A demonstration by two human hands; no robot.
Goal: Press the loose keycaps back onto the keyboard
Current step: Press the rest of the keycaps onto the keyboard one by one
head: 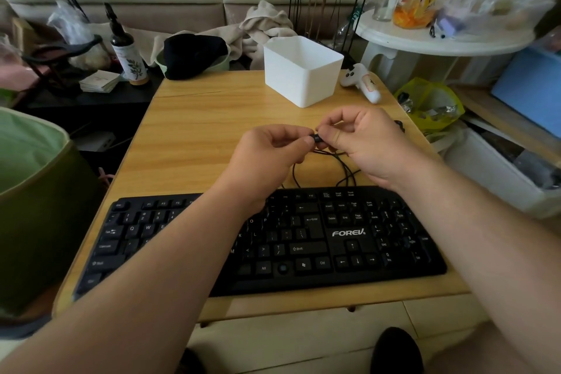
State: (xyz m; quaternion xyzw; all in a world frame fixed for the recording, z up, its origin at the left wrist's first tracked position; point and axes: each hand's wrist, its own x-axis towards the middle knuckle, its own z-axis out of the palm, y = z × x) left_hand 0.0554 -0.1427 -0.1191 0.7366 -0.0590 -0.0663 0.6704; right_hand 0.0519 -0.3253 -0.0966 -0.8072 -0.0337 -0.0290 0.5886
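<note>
Centrally, a light wood-grain table (194,130) carries a flat black plastic keyboard (303,240) at its near edge, its thin cable looping behind. Above that cable, the left hand (267,158) and right hand (361,143) meet, both pinching one small black keycap (317,138). Judged step: orienting the cap; next, finding its empty socket, seemingly in the function row, and pressing squarely down.

Left forearm (170,240) hides keyboard (303,240) middle keys; keycap (316,138) legend too small; cable (343,167) partly behind hands
</note>
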